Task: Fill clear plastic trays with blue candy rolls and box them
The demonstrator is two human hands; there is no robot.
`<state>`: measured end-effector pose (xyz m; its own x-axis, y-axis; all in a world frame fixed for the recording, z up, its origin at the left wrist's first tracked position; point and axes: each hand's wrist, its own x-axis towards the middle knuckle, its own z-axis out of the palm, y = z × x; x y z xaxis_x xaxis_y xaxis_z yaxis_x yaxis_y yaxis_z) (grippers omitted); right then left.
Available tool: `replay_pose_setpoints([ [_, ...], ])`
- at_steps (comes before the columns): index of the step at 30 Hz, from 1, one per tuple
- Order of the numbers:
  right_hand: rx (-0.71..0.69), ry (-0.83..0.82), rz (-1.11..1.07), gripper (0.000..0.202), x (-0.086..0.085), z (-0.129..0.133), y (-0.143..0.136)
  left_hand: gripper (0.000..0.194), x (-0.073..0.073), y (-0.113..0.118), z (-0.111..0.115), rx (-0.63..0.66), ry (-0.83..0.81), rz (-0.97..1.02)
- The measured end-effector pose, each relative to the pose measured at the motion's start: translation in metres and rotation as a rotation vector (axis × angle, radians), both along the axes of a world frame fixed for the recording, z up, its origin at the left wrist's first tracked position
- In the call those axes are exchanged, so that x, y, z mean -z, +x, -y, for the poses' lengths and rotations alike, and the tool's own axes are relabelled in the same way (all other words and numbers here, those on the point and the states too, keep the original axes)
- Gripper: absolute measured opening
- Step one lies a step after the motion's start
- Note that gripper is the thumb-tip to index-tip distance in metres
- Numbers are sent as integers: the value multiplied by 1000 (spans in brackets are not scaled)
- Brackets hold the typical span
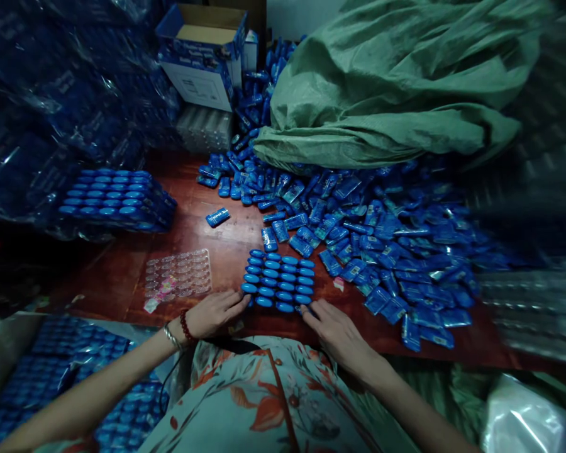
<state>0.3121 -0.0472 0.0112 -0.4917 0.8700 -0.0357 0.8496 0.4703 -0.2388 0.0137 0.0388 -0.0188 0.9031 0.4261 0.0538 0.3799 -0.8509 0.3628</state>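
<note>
Four columns of glossy blue ovals make up the block of packs (280, 277) in the head view, at the near edge of the counter (122, 264), between the two hands. Each oval lies lengthwise from left to right, smooth and plain on top, with a pale shine; they sit close together in fairly even rows, dark gaps showing between the columns. The left hand (219, 311), with red beads (185, 325) and a silver bangle (172, 337) at its wrist, reaches to the block's near left corner, its fingers (236, 302) stretched out together. The right hand (336, 328) is at the near right corner, its fingers (314, 314) bent a little. Both sets of fingers appear to touch the block, but whether they grasp it or only steady it, I cannot tell.

To the left lies a see-through plastic tray (195, 277) with a pink scrap (166, 287) on its near part. Beyond, one loose pack (217, 217) lies by itself. A heap of blue packs (358, 242) spreads across the right and far side, below a green sack (396, 94). Far left are a stacked block (108, 195) and an open cardboard box (202, 88).
</note>
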Motion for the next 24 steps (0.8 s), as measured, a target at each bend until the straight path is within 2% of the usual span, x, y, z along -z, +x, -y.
replay_pose_setpoints([
  [3,36,26,47,39,-1,-2,-11,41,-3,4,-11,16,-36,-41],
  [5,74,43,90,38,2,-2,-17,41,0,3,-10,-26,32,-8],
  [10,258,164,89,46,19,14,-21,41,14,-3,10,-273,265,108],
  [13,433,210,-24,51,22,20,-20,44,12,7,17,-425,275,150],
  [16,557,233,-176,58,19,3,-23,56,6,36,10,-602,159,191],
  [19,547,229,-254,61,22,-31,-31,62,7,68,-5,-782,15,189],
  [21,512,204,-261,62,29,-51,-36,61,11,82,-12,-837,-102,204],
  [24,476,133,-383,60,43,-64,-36,62,17,85,-16,-867,-331,295],
])
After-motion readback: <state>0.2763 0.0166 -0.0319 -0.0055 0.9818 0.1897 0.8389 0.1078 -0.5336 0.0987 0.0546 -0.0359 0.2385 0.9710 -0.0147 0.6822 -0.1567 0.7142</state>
